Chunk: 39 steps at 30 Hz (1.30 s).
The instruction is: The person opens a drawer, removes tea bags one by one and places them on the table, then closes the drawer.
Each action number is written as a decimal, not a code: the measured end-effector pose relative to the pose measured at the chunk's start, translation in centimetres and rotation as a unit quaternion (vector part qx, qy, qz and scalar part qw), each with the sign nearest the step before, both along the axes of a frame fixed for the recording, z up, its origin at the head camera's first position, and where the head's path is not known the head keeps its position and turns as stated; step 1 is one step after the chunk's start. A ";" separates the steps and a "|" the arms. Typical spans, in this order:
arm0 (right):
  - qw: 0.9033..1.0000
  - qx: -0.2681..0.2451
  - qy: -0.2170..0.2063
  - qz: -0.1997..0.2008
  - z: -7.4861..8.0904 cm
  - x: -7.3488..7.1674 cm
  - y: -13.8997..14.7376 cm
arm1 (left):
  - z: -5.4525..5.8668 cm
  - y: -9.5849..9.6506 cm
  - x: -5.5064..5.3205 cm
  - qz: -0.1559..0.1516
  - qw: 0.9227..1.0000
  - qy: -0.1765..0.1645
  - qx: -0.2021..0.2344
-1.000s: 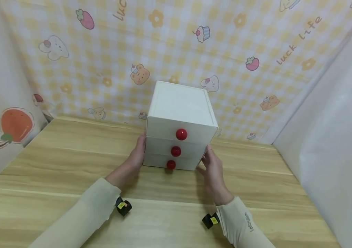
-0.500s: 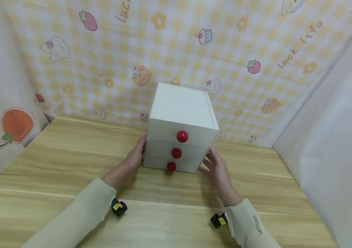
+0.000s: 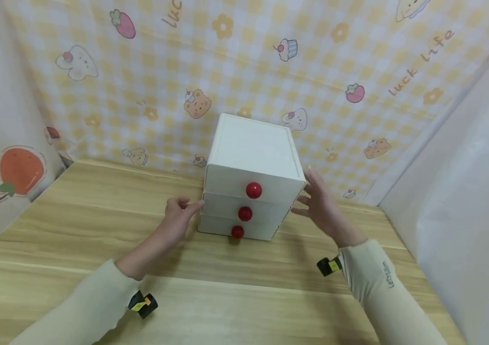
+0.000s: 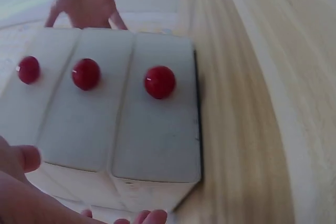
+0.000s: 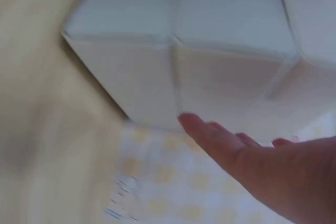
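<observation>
A white three-drawer box (image 3: 256,146) stands on the wooden table, all its drawers closed. Each drawer front carries a round red knob (image 3: 254,190). My left hand (image 3: 177,216) is by the box's left side, fingers loosely bent and thumb tip close to the wall; whether it touches is unclear. Off the right side, my right hand (image 3: 325,207) has its fingers spread and holds nothing. In the left wrist view, the knobs (image 4: 159,82) face the camera and the left thumb (image 4: 29,158) shows at the lower left. The right fingers (image 5: 210,137) appear beside the side wall in the right wrist view.
The wooden table (image 3: 227,306) extends in front of the box and to both sides. Behind it hangs a yellow checked cloth (image 3: 149,72) with printed cartoons. White sheets (image 3: 477,167) close off the left and right. A black wrist camera (image 3: 142,304) sits at the left cuff.
Both hands have come away from their earlier hold low on the box's sides. The left has drawn back leftward; the right has moved up and to the right. The box has hardly moved.
</observation>
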State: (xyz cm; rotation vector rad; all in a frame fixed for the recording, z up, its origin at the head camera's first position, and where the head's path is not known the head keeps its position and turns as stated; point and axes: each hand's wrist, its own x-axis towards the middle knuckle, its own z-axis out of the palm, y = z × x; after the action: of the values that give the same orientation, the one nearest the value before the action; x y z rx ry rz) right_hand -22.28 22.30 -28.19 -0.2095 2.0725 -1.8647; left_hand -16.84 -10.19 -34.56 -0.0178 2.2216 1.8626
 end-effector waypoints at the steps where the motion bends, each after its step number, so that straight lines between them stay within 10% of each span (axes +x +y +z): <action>1: 1.000 0.007 -0.002 0.006 0.7 -0.4 0.0 | 0.3 0.0 0.3 0.010 1.000 -0.003 -0.006; 8: 0.997 0.058 -0.037 0.044 5.0 -4.0 0.2 | 1.4 0.3 1.5 -0.084 0.995 -0.030 0.035; 16: 0.983 0.162 -0.053 0.063 7.8 -7.8 -1.1 | 2.3 1.1 2.7 -0.233 0.957 -0.085 0.153; 31: 0.973 0.221 -0.062 0.028 8.1 -10.6 -4.5 | 4.0 4.0 0.2 -0.259 0.951 -0.073 0.153; 39: 0.967 0.252 0.020 -0.032 7.2 -10.1 -5.9 | 5.2 5.8 -1.1 -0.235 0.948 -0.100 0.193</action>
State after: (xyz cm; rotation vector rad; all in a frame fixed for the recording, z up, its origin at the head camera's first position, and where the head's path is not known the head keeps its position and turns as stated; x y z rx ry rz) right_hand -32.42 16.41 -21.01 -0.0509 2.5209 -1.3098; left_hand -17.90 -4.43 -29.31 0.3444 1.5279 1.8779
